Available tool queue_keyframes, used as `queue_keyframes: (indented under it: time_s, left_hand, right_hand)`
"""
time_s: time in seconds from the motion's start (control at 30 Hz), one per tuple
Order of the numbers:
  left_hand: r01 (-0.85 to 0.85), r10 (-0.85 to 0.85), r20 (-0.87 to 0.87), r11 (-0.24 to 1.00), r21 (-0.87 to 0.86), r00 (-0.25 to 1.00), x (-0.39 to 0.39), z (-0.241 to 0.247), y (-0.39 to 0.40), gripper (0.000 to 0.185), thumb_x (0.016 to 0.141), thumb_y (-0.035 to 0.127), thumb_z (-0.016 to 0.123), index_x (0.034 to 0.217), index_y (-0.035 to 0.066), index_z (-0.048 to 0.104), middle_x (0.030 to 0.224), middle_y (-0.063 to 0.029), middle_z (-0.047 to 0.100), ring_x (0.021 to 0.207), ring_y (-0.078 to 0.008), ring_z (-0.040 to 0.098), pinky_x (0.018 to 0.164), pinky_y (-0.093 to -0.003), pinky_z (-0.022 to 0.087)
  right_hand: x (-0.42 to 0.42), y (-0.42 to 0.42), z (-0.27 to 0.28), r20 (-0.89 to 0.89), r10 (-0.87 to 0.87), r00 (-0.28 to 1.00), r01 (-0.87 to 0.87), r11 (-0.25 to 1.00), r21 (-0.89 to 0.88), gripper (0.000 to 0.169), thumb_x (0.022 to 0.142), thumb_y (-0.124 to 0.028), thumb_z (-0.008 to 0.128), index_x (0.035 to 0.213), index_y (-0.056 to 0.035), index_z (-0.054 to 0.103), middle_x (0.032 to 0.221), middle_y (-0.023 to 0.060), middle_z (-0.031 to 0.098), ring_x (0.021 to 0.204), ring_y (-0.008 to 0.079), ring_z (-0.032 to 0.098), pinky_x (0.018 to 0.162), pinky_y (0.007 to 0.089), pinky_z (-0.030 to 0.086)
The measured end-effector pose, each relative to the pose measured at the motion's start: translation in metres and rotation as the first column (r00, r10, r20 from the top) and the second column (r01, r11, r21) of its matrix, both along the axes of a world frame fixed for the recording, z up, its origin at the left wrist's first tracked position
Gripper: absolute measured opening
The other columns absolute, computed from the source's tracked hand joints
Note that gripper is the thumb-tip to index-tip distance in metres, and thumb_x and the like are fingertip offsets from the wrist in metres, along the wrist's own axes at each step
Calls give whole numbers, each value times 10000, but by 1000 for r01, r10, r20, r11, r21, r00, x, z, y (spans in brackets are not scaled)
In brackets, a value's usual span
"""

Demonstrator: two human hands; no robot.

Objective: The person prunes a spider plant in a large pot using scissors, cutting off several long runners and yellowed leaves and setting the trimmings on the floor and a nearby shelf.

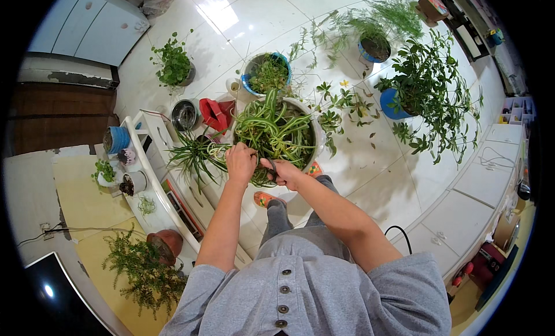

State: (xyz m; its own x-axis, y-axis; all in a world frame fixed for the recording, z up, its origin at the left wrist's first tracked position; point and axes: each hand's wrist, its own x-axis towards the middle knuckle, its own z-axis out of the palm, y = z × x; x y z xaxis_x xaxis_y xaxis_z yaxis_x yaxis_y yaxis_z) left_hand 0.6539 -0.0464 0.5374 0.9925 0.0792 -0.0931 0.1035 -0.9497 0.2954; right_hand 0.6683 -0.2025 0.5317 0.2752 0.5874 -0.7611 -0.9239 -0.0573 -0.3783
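Observation:
In front of me stands a large white pot (321, 139) filled with a spider plant (277, 130), its striped leaves spilling over the rim. My left hand (241, 162) is at the pot's near left edge, its fingers closed on some of the leaves; exactly which leaves is hidden. Just right of it, my right hand (284, 173) grips dark-handled scissors (272, 169) over the near rim. The scissor blades are hard to make out among the foliage. A second tuft of long green leaves (195, 153) spreads out to the left of my left hand.
Beyond the pot are a bucket of cut greenery (266, 74), a metal bowl (184, 115) and a red bag (217, 114). Cut sprigs (342, 106) and fallen leaves lie on the tiles. Potted plants stand around, one in a blue pot (393, 104). A white shelf (160, 197) runs along the left.

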Motion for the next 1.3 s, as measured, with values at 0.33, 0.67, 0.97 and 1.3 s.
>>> queue_keyframes:
  time_s: [0.33, 0.67, 0.97, 1.3]
  left_hand:
    - [-53, 52, -11, 997, -55, 999, -2, 0, 4, 94, 648, 124, 629, 731, 98, 666, 773, -62, 536, 808, -245, 517, 754, -366, 360]
    - [-43, 100, 130, 922, -385, 986, -61, 25, 29, 88, 687, 137, 666, 754, 90, 636, 854, -42, 600, 849, -215, 545, 871, -375, 336]
    - [-51, 141, 123, 835, -547, 982, -114, 49, 41, 106, 686, 97, 662, 779, 68, 620, 809, -61, 616, 801, -223, 560, 771, -337, 417]
    - [-47, 111, 53, 739, -672, 992, -144, 98, 3, 119, 717, 62, 648, 830, 46, 613, 872, -63, 618, 840, -214, 575, 746, -303, 449]
  right_hand:
    - [-2, -4, -6, 87, 22, 996, -19, 999, -35, 406, 726, -493, 628, 847, -110, 565, 547, -46, 448, 409, 36, 342, 359, 195, 184]
    - [-7, -38, 25, 185, 204, 961, -196, 979, -60, 386, 787, -456, 571, 888, -85, 533, 548, -13, 490, 395, 30, 340, 357, 182, 213]
    - [-16, -69, 43, 231, 367, 901, -355, 930, -94, 360, 796, -422, 580, 954, -99, 563, 580, -37, 470, 484, 36, 402, 404, 185, 237]
    - [-5, -66, 66, 224, 329, 917, -310, 943, -119, 280, 837, -329, 548, 990, -95, 561, 604, -38, 476, 514, 32, 393, 423, 176, 245]
